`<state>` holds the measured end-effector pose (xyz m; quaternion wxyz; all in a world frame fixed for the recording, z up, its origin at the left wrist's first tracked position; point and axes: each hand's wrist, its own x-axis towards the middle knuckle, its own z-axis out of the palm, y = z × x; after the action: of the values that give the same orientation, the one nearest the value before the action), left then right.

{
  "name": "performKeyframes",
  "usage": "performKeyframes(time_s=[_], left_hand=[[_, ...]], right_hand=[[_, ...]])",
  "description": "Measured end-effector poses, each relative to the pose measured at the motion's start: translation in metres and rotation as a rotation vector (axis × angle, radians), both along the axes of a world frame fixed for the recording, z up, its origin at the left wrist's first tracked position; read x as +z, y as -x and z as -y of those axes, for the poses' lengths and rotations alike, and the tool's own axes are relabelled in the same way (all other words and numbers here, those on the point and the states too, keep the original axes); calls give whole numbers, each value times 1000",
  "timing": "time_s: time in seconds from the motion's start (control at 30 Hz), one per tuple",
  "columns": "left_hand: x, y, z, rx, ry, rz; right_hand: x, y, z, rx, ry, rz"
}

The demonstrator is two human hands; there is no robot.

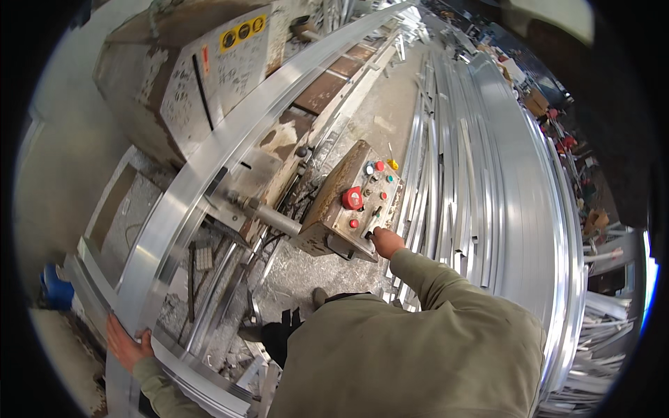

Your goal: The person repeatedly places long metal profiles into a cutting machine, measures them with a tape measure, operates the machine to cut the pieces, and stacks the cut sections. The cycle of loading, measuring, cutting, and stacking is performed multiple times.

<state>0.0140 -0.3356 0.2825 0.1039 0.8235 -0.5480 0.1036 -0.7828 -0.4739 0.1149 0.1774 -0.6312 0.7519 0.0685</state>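
Silver metal profile (149, 261) is laid alongside the machine housing (223, 83), with the left hand (129, 346) rested open on it. Control box (333, 189) is touched by the right hand (387, 242), fingers curled, grip unclear. Profile should be kept steady.

Bright, diffuse light fills the middle, where the control box (327, 195) looks fairly crisp. Pale glare streaks the long metal profile (148, 247) and the stacked bars (516, 181) — both bowed by the fisheye. A bluish-white patch (652, 279) burns out at right; the rim softens, then blackens.
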Motion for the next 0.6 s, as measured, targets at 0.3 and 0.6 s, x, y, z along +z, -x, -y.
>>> performKeyframes(time_s=[0.3,0.6], left_hand=[[-10,-12,-18,-26,65,16],[-13,-9,14,-31,-121,327]], right_hand=[[9,-9,19,-107,-53,90],[-40,23,0,-282,85,193]])
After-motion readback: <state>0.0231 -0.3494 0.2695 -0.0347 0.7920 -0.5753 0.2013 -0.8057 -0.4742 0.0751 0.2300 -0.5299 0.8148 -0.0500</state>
